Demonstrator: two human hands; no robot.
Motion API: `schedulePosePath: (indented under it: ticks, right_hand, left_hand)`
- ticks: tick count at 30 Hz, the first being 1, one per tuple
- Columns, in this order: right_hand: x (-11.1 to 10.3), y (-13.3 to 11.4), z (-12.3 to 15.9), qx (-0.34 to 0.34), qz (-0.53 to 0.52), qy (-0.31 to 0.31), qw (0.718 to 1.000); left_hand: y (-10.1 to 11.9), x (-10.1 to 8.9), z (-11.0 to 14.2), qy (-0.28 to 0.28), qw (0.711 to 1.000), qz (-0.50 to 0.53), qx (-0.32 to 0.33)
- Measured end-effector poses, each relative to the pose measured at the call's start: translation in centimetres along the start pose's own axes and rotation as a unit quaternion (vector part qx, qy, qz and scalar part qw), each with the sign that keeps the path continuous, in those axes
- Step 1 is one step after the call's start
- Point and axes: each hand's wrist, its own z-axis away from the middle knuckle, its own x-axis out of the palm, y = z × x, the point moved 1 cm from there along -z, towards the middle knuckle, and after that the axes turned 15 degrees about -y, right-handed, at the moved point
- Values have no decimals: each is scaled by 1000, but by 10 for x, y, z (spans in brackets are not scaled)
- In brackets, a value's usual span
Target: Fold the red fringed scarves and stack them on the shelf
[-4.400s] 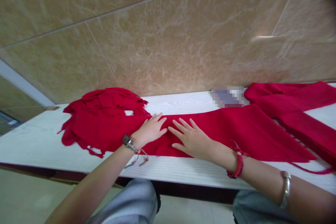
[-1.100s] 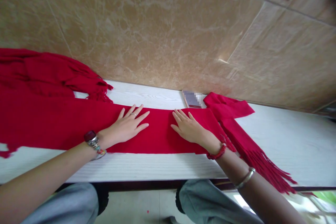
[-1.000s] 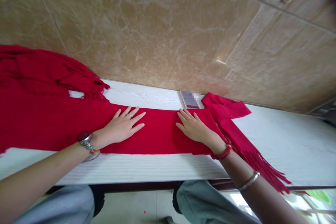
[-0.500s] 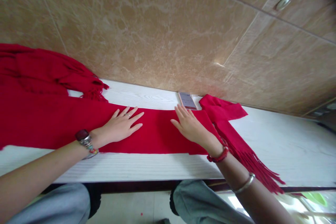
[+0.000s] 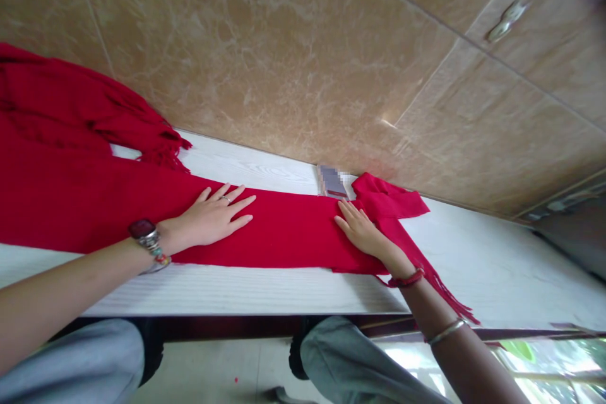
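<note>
A long red scarf (image 5: 288,227) lies stretched flat along the white table. My left hand (image 5: 208,218) rests on it with fingers spread, a ring on one finger and a watch and beads at the wrist. Farther right, my right hand (image 5: 362,230) lies flat on the cloth near a fold, its fingers extended. Neither hand grips the fabric. Beyond the right hand, a loose end of red cloth (image 5: 391,197) is bunched by the wall, and red fringe (image 5: 454,297) spreads toward the front edge, partly behind my right forearm.
A bunched red fringed cloth (image 5: 89,95) sits at the far left against the brown marbled wall (image 5: 246,44). Close to the wall lies a phone (image 5: 332,182), partly blurred out. The white table (image 5: 497,259) continues to the right. My knees are under its front edge.
My right hand has slid to the right across the red scarf and now lies flatter. My left hand stays spread in nearly the same place. The whole view has shifted slightly.
</note>
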Motion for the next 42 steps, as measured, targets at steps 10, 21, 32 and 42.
schedulePosePath:
  ticks: [10, 21, 32, 42]
  right_hand:
    - [-27, -26, 14, 1, -82, 130, 988]
    - [6, -29, 32, -31, -65, 17, 997]
    - [-30, -79, 27, -105, -32, 101, 989]
    - [-53, -195, 12, -332, 82, 105, 934]
  left_hand:
    - [47, -10, 8, 94, 993, -62, 27]
    - [69, 1, 1, -19, 995, -1, 94]
    - [20, -32, 3, -24, 999, 20, 32]
    - [-63, -38, -18, -112, 994, 5, -2]
